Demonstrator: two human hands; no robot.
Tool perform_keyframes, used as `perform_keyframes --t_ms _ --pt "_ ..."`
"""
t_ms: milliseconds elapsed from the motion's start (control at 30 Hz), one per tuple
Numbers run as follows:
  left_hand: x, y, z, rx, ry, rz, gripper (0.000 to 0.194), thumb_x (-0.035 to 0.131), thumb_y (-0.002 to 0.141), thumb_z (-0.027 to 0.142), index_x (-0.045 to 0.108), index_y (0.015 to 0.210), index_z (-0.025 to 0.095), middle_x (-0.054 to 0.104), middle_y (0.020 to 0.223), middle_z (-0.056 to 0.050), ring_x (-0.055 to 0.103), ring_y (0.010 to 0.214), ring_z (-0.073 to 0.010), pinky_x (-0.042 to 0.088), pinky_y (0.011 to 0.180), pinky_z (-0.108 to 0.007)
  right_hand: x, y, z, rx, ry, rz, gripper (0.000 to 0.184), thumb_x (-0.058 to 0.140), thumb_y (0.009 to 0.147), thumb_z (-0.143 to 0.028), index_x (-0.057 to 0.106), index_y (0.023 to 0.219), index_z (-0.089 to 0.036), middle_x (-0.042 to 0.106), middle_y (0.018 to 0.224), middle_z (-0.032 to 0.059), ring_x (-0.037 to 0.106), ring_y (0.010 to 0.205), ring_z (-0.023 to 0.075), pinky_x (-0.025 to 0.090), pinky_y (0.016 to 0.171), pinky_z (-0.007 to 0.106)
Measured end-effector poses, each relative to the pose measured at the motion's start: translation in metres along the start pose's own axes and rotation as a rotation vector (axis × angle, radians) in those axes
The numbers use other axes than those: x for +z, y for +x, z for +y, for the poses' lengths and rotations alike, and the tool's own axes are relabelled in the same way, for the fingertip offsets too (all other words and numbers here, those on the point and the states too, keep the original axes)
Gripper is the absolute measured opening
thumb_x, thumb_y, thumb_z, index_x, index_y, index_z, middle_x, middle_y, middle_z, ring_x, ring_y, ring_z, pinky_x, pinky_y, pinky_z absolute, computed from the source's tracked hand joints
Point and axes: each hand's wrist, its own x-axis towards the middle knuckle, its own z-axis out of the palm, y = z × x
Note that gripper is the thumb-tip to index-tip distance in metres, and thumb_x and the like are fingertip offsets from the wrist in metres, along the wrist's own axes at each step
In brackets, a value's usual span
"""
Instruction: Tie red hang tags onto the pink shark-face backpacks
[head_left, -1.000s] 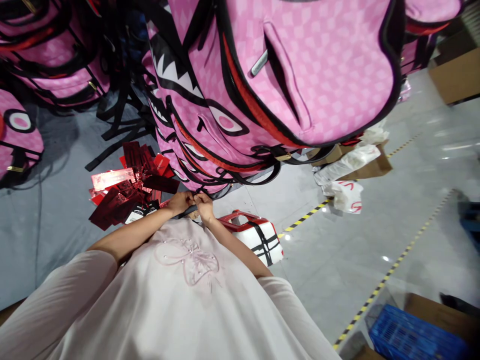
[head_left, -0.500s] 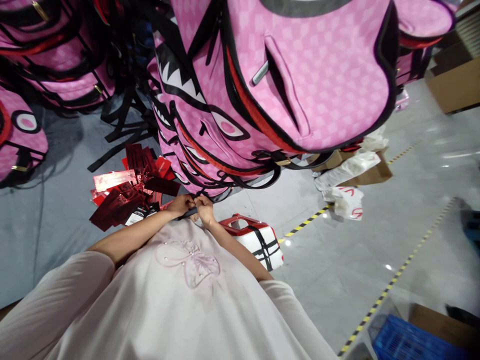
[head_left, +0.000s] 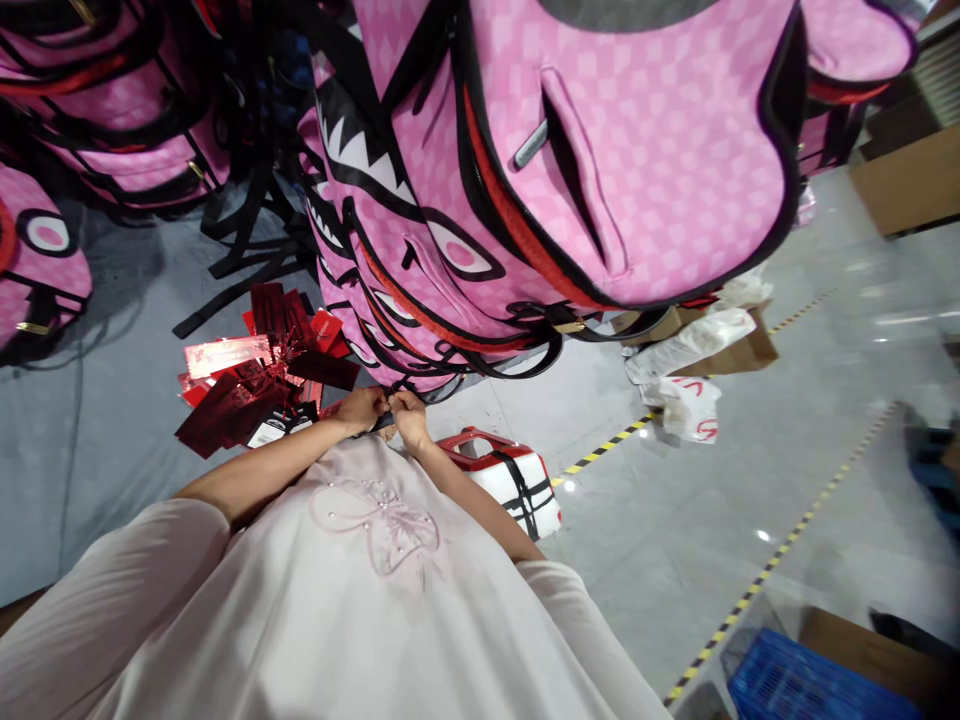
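Observation:
My left hand [head_left: 363, 410] and my right hand [head_left: 409, 420] meet close to my body, fingertips pinched together. Whatever lies between them is too small to make out; a thin black loop shows just above and a dark strip just below. They are at the near end of the lowest of several stacked pink backpacks [head_left: 465, 250], printed with eyes and white teeth. The top backpack [head_left: 675, 160] has a zipped front pocket and covers much of the others. Left of my left hand lies a pile of shiny red hang tags [head_left: 229, 357], with a black-and-white tag [head_left: 281, 428] among them.
More pink backpacks [head_left: 150, 120] stand at the upper left on the grey table [head_left: 112, 440], with black straps [head_left: 225, 300] trailing. A red-and-white case [head_left: 517, 485] is on the right. Farther off are a carton with plastic bags [head_left: 694, 345], floor tape and a blue crate [head_left: 817, 680].
My hands stay pinched together at the same spot, with slight finger movement. The view shifts a little; the floor things sit slightly farther left.

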Motion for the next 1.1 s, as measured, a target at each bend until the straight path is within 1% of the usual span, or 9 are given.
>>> perform_keyframes --t_ms 200,367,467,567,700,800,933,1000,1100 --pt "0.000 0.004 -0.008 0.061 -0.067 -0.072 0.023 0.047 0.084 0.013 0.069 0.086 0.014 0.069 0.075 -0.002 0.062 0.066 -0.0115 0.045 0.061 -0.020 0.000 0.002 -0.002 -0.023 0.002 -0.036 0.021 0.054 0.071 -0.042 0.054 0.067 -0.021 0.048 0.060 -0.0041 0.043 0.060 0.0115 0.037 0.059 0.025" --pt "0.002 0.008 -0.010 0.026 -0.054 -0.072 0.019 0.052 0.086 0.018 0.069 0.092 0.013 0.069 0.076 -0.003 0.062 0.061 -0.0112 0.045 0.056 -0.020 -0.001 0.003 0.000 -0.034 -0.013 -0.041 0.021 0.056 0.070 -0.041 0.056 0.065 -0.021 0.049 0.059 -0.0040 0.042 0.059 0.0115 0.035 0.057 0.024" --pt "0.000 0.007 -0.006 0.005 0.004 -0.047 0.014 0.059 0.083 0.020 0.068 0.091 0.014 0.068 0.075 -0.004 0.062 0.064 -0.0129 0.045 0.058 -0.021 -0.002 0.002 0.002 -0.040 -0.012 -0.042 0.022 0.056 0.070 -0.042 0.055 0.064 -0.021 0.048 0.058 -0.0040 0.042 0.059 0.0113 0.036 0.057 0.024" --pt "-0.002 0.004 0.001 0.003 0.083 -0.011 0.013 0.063 0.081 0.021 0.068 0.091 0.015 0.069 0.079 -0.006 0.064 0.073 -0.0166 0.046 0.065 -0.024 -0.002 0.000 0.002 -0.040 -0.001 -0.043 0.023 0.054 0.071 -0.042 0.054 0.064 -0.020 0.048 0.059 -0.0039 0.042 0.058 0.0109 0.037 0.058 0.024" --pt "-0.002 0.000 0.007 0.000 0.157 0.014 0.015 0.060 0.084 0.023 0.069 0.094 0.017 0.071 0.089 -0.008 0.066 0.082 -0.0196 0.046 0.071 -0.026 -0.002 -0.001 0.002 -0.034 0.002 -0.036 0.023 0.055 0.070 -0.044 0.055 0.067 -0.020 0.051 0.060 -0.0039 0.043 0.059 0.0115 0.038 0.059 0.025" --pt "-0.001 -0.003 0.010 -0.006 0.190 0.014 0.019 0.054 0.088 0.024 0.072 0.094 0.019 0.072 0.090 -0.009 0.067 0.087 -0.0214 0.046 0.075 -0.028 -0.002 0.000 0.004 -0.039 -0.002 -0.029 0.024 0.057 0.069 -0.044 0.057 0.069 -0.020 0.051 0.060 -0.0037 0.044 0.060 0.0121 0.038 0.060 0.025" --pt "-0.001 -0.004 0.013 -0.047 0.208 0.042 0.018 0.061 0.084 0.027 0.073 0.092 0.018 0.073 0.090 -0.011 0.068 0.088 -0.0243 0.048 0.076 -0.030 -0.002 0.002 0.007 -0.051 0.002 -0.019 0.026 0.058 0.067 -0.046 0.057 0.070 -0.020 0.053 0.062 -0.0022 0.045 0.062 0.0133 0.037 0.061 0.027" --pt "-0.002 -0.004 0.015 -0.061 0.205 0.053 0.019 0.062 0.082 0.028 0.072 0.093 0.017 0.073 0.091 -0.011 0.068 0.089 -0.0247 0.048 0.076 -0.030 -0.002 0.002 0.009 -0.056 0.010 -0.014 0.027 0.057 0.068 -0.047 0.057 0.071 -0.020 0.053 0.062 -0.0016 0.046 0.062 0.0140 0.037 0.062 0.028" --pt "-0.003 -0.006 0.019 -0.042 0.184 0.029 0.018 0.059 0.083 0.023 0.073 0.093 0.018 0.073 0.090 -0.010 0.068 0.088 -0.0226 0.048 0.075 -0.028 -0.003 0.001 0.010 -0.067 0.022 -0.009 0.029 0.058 0.067 -0.049 0.057 0.071 -0.020 0.054 0.062 -0.0015 0.046 0.062 0.0145 0.038 0.062 0.028"
